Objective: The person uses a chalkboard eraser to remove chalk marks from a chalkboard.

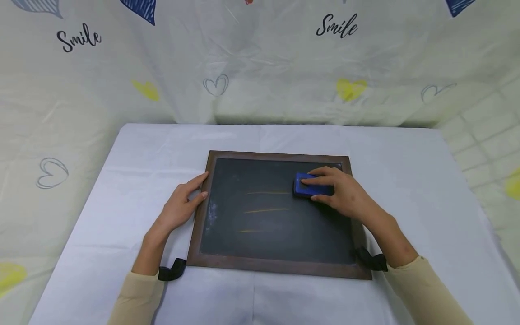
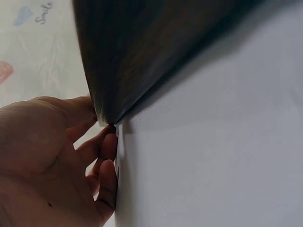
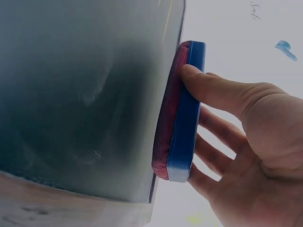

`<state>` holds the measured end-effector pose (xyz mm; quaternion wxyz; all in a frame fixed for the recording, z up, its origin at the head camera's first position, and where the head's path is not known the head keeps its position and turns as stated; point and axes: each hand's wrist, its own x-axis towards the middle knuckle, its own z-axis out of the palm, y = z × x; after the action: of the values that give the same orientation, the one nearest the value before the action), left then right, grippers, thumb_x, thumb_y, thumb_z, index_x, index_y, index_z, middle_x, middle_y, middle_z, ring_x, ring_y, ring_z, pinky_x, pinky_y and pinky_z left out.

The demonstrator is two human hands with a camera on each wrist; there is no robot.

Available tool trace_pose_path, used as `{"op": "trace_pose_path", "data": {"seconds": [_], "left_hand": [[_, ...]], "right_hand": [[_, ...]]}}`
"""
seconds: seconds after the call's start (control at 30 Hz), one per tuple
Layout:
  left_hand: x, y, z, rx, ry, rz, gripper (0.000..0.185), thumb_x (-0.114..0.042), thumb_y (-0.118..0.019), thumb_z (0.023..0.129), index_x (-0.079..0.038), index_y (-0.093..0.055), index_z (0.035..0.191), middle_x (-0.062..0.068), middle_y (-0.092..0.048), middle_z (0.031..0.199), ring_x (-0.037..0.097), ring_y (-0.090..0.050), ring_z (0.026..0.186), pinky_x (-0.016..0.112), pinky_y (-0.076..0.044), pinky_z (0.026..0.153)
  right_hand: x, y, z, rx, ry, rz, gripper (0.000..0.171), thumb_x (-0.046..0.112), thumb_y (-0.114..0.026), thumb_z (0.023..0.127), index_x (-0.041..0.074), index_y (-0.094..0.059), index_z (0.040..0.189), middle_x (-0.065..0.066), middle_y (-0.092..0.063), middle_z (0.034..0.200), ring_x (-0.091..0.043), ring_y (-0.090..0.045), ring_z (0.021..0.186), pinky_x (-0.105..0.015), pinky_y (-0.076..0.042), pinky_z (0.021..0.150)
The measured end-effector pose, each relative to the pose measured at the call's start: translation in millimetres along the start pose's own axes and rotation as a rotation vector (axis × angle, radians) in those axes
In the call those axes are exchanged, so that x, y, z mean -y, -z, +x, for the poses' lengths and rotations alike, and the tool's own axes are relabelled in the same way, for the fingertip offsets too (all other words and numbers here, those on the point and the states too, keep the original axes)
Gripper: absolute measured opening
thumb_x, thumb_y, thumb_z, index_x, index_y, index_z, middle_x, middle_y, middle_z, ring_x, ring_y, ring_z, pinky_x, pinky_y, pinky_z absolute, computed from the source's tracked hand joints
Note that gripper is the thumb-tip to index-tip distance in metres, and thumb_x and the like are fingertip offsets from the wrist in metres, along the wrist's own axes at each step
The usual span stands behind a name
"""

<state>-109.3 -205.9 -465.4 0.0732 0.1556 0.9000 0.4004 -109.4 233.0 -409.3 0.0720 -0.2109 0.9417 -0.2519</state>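
A framed chalkboard (image 1: 260,243) lies on the table with three short yellow chalk lines (image 1: 266,210) across its middle. My right hand (image 1: 345,192) grips a blue chalkboard eraser (image 1: 300,188) on the upper right of the board, thumb on the near side and fingers over the top and far side. In the right wrist view, the reddish felt (image 3: 168,118) of the eraser faces the dark surface. At the left edge of the wooden frame (image 1: 197,234), my left hand (image 1: 180,205) touches the wood with thumb and forefinger; its lower fingers rest by the white tablecloth in the left wrist view.
A white cloth covers the table (image 1: 142,149). Behind it hangs a pale curtain (image 1: 276,63) printed with hearts and lettering. Black straps (image 1: 172,270) are at both wrists, the right one overlapping the board's frame. Chalk smudges (image 1: 212,212) mark the board's left side.
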Motion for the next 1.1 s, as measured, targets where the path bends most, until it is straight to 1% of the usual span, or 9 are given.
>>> {"op": "trace_pose_path", "data": {"seconds": [0.17,0.33,0.6,0.87,1.1], "left_hand": [[0.1,-0.6,0.1,0.006,-0.005,-0.004,0.060,-0.014,-0.058,0.108,-0.004,-0.035,0.162,0.023,-0.038,0.166,0.044,-0.036,0.154,0.061,-0.031,0.125],[0.1,-1.0,1.7,0.007,-0.007,-0.002,0.060,-0.014,-0.058,0.108,-0.004,-0.034,0.162,0.023,-0.037,0.166,0.043,-0.035,0.155,0.061,-0.031,0.125],[0.2,-1.4,3.7,0.001,-0.002,0.015,0.060,-0.016,-0.057,0.108,-0.006,-0.035,0.163,0.022,-0.038,0.166,0.043,-0.037,0.153,0.061,-0.031,0.125],[-0.6,-0.1,-0.4,-0.001,0.017,0.014,0.059,-0.016,-0.057,0.108,-0.007,-0.035,0.163,0.022,-0.038,0.165,0.044,-0.037,0.153,0.062,-0.031,0.125],[-0.9,-2.3,-0.1,-0.001,0.037,0.011,0.060,-0.016,-0.057,0.108,-0.010,-0.035,0.163,0.020,-0.038,0.167,0.043,-0.037,0.154,0.062,-0.031,0.125]], "right_hand": [[2.1,-2.8,-8.0,-0.006,0.018,0.002,0.047,0.013,-0.084,0.088,0.021,-0.074,0.134,-0.014,-0.062,0.144,-0.041,-0.059,0.131,-0.057,-0.055,0.098],[0.0,-6.7,-9.1,-0.010,0.020,-0.010,0.048,0.013,-0.085,0.087,0.022,-0.074,0.133,-0.013,-0.062,0.143,-0.040,-0.059,0.130,-0.057,-0.055,0.098],[-2.2,-14.0,-3.8,-0.010,0.038,-0.032,0.048,0.013,-0.085,0.087,0.022,-0.074,0.133,-0.012,-0.062,0.143,-0.039,-0.058,0.131,-0.057,-0.055,0.100],[5.9,-18.8,6.7,0.018,0.040,-0.030,0.048,0.017,-0.085,0.087,0.024,-0.074,0.133,-0.010,-0.064,0.143,-0.038,-0.060,0.132,-0.056,-0.054,0.101],[12.5,-20.7,13.2,0.035,0.054,-0.022,0.048,0.017,-0.085,0.088,0.020,-0.073,0.134,-0.011,-0.063,0.144,-0.038,-0.059,0.133,-0.056,-0.054,0.103]]}}
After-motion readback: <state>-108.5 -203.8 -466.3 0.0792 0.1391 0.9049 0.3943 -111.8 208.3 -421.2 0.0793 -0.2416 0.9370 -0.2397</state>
